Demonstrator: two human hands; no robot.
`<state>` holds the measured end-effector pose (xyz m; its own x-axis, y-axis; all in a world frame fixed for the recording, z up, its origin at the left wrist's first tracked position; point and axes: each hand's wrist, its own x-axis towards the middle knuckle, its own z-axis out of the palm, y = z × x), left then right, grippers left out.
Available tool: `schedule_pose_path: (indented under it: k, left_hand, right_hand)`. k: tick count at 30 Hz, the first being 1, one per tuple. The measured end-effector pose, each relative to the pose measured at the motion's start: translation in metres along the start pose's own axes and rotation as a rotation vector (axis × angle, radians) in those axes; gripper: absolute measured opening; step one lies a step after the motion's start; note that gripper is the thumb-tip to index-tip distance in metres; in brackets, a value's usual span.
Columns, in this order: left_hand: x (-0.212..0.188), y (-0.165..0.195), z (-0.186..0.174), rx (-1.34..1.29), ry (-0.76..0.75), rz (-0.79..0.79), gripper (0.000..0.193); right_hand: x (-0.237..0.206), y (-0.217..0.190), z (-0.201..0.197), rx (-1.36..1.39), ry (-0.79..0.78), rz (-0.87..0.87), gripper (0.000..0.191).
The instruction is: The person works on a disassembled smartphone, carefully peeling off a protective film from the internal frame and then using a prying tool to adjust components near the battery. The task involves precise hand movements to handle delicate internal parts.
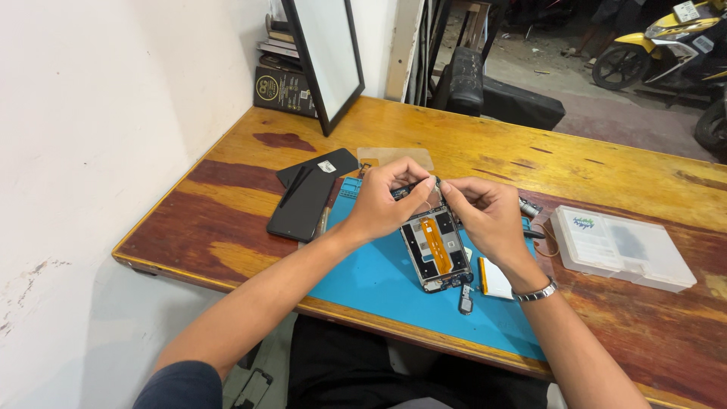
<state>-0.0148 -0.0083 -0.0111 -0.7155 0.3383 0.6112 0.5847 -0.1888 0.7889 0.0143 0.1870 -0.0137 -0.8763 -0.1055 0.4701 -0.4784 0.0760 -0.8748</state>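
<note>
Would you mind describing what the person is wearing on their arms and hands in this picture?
Both hands are bare, with no gloves or rings visible. The left hand and forearm are uncovered up to a dark navy short sleeve near the shoulder. The right hand has a silver metal-link wristwatch on its wrist; the forearm is bare to the frame's edge.

Bright daylight from open doorway at top right; soft shadows, mild glare on tabletop (485, 144); sharp, slight edge distortion.
</note>
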Motion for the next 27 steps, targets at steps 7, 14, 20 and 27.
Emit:
schedule_pose_path:
  k: [7, 14, 20, 27]
  left_hand:
    - [0.0, 0.001, 0.0, 0.003, -0.003, -0.011, 0.012]
    - [0.001, -0.001, 0.0, 0.004, -0.016, 0.015, 0.012]
    - [0.0, -0.002, 0.0, 0.031, -0.012, 0.045, 0.011]
    - [0.001, 0.002, 0.0, 0.034, -0.013, 0.071, 0.012]
  right_hand:
    - [-0.001, -0.002, 0.0, -0.016, -0.009, 0.01, 0.022]
    - [-0.004, -0.008, 0.001, -0.121, 0.005, -0.06, 0.023]
    - [-0.005, -0.011, 0.002, -0.171, 0.021, -0.071, 0.022]
    - [-0.004, -0.013, 0.004, -0.185, 0.035, -0.087, 0.021]
